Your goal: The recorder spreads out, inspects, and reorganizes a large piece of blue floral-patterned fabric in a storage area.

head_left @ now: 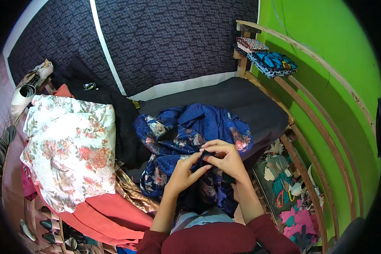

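Observation:
A dark blue fabric (207, 116) with a shiny floral pattern lies bunched in front of me and runs down over my lap. My left hand (186, 169) is closed on a dark edge of this fabric, its thumb and forefinger reaching toward the other hand. Pinching the same edge from the right is my right hand (226, 158), thumb and fingers nearly meeting the left ones. Whether something small sits between the fingertips cannot be made out.
White floral cloth (72, 148) lies over red fabric (110, 216) on my left. A dark cushioned seat (258, 106) extends ahead. Folded patterned cloths (273, 63) rest on the wooden slats at right. Red-handled scissors (280, 198) and scraps (300, 222) lie beyond the curved slats. Shoes (51, 224) stand lower left.

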Demonstrator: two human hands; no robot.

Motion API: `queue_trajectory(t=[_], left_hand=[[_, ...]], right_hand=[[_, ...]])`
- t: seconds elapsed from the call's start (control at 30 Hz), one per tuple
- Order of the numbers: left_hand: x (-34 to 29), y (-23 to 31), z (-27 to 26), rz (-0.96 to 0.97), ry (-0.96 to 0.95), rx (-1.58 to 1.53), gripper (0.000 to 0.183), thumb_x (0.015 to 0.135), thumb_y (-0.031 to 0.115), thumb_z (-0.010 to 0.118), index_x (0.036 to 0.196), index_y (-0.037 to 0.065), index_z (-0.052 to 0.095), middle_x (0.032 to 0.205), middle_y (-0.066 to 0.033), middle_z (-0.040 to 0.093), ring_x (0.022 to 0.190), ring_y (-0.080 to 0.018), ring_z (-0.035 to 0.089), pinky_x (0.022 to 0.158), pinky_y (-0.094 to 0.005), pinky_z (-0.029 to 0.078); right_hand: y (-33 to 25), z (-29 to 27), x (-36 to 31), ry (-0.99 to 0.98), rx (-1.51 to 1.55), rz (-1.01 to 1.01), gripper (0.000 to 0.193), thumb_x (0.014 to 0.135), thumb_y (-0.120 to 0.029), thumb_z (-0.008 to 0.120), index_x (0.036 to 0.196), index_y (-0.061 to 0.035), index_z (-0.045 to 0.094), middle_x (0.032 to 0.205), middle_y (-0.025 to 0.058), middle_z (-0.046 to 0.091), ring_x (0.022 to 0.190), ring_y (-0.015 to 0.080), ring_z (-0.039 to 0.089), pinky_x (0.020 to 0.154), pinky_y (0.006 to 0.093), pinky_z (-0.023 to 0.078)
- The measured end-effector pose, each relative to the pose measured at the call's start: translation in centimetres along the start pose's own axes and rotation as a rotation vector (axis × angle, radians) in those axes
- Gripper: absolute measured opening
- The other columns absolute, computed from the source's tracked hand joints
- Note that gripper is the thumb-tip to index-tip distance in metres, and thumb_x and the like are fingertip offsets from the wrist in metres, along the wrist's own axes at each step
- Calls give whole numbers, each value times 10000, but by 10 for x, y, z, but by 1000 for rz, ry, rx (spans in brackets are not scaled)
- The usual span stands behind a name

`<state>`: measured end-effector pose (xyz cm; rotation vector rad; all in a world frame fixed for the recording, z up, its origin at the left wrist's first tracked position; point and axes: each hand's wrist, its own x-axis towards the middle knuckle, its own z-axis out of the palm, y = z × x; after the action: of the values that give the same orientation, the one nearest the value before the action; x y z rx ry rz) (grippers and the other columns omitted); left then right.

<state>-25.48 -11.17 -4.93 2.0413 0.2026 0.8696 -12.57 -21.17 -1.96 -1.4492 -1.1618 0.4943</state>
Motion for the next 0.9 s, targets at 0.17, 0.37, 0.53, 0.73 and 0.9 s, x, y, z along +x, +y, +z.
queue_trajectory(t=[0.17,0.37,0.53,0.73,0.9], left_hand=[[-10,10,5,-129,-65,140,233,764,135,662,964,29,609,782,-129,627,632,-237,582,592,-289,445],[-55,-5,18,43,294,388,280,628,-11,624,895,73,637,886,-81,639,809,-266,585,741,-347,447],[-90,-3,48,-25,518,405,435,522,-105,534,908,63,642,968,-72,630,937,-272,556,838,-356,413],[-111,33,91,35,613,464,443,627,-112,532,1024,59,628,1113,-114,585,1104,-310,500,943,-380,377],[-126,27,126,-32,711,371,297,714,-51,586,988,54,632,1075,-102,596,1018,-293,549,857,-338,436]], right_hand=[[5,0,-17,200,-112,-274,157,694,34,657,851,39,650,846,97,648,721,131,616,651,222,476],[-3,-21,-42,186,26,-199,106,758,44,587,856,24,623,895,105,655,821,145,616,724,246,471],[-16,-33,-64,101,40,-300,151,757,73,557,876,12,628,856,74,658,792,120,604,701,229,465],[-26,-51,-98,123,-319,-509,147,693,67,595,803,-27,624,873,76,661,915,235,593,834,311,425],[-26,-58,-112,60,-78,-670,37,771,-40,593,798,-33,569,872,87,654,968,260,587,904,388,388]])
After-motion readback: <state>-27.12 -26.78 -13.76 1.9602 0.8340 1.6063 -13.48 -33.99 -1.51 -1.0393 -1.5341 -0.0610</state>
